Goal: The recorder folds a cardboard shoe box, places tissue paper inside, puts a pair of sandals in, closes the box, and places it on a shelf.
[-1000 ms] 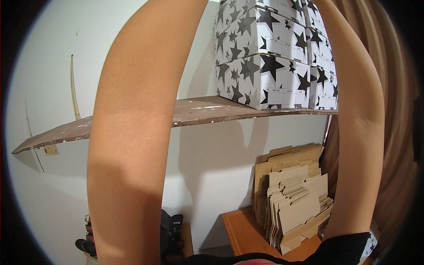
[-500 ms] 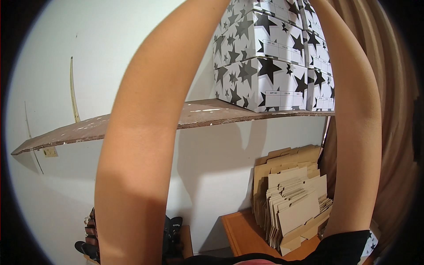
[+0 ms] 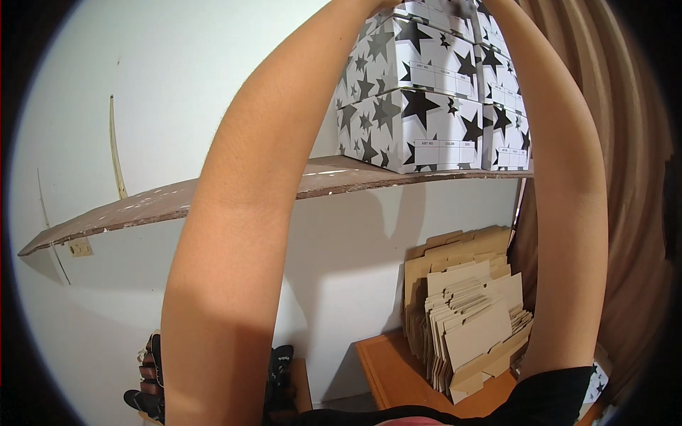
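Note:
Both my arms reach up to the top edge in front of stacked white cardboard boxes [image 3: 438, 135] printed with black and grey stars. A small part of my left hand [image 3: 384, 3] shows at the top, beside the upper box [image 3: 430, 10] of the left stack; its fingers are hidden. My right forearm [image 3: 568, 170] passes in front of the right stack [image 3: 506, 135], and the right hand lies beyond the top edge. A small dark blur on the upper box cannot be made out. Whether either hand holds a box cannot be told.
The boxes stand on a worn brown wooden shelf [image 3: 153, 206] along a white wall. Below, folded brown cardboard sheets [image 3: 476, 323] lean upright on an orange-brown wooden table [image 3: 380, 355]. A brown curtain [image 3: 611, 92] hangs at right. Dark shoes [image 3: 282, 362] sit low at left.
The view has shifted slightly, so the boxes sit a little further left and higher. A bit of my left hand now shows at the top edge. The stacked lower boxes stay on the shelf.

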Available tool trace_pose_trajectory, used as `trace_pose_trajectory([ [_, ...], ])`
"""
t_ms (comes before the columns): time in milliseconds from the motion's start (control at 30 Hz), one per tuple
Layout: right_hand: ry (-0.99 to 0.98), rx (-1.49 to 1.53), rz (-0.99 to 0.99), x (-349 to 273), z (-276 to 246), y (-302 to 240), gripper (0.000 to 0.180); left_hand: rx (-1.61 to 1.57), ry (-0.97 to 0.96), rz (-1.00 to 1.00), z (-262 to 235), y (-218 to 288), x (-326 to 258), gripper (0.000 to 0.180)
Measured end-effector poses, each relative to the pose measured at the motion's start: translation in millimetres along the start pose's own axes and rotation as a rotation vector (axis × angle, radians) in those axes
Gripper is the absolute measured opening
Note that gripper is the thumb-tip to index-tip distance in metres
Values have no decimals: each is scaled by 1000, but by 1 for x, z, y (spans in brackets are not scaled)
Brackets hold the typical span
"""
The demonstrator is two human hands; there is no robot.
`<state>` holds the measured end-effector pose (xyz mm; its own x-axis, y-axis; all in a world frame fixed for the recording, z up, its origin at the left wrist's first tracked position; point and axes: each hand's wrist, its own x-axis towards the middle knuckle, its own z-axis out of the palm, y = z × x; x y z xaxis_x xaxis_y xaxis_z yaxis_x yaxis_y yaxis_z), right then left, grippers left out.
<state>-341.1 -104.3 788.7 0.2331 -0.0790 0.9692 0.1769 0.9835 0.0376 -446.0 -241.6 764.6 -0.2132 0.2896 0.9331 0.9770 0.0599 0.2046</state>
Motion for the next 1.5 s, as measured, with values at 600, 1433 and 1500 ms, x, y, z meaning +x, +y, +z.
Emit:
trace_pose_trajectory([
  [600,-83,91,-26,4,45,2,48,4,82,70,1,-18,2,76],
  [1433,-130,73,130,2,44,-12,47,273,116,175,2,-16,1,84],
  [1500,-70,73,128,1,46,-7,45,306,125,168,5,-13,2,87],
])
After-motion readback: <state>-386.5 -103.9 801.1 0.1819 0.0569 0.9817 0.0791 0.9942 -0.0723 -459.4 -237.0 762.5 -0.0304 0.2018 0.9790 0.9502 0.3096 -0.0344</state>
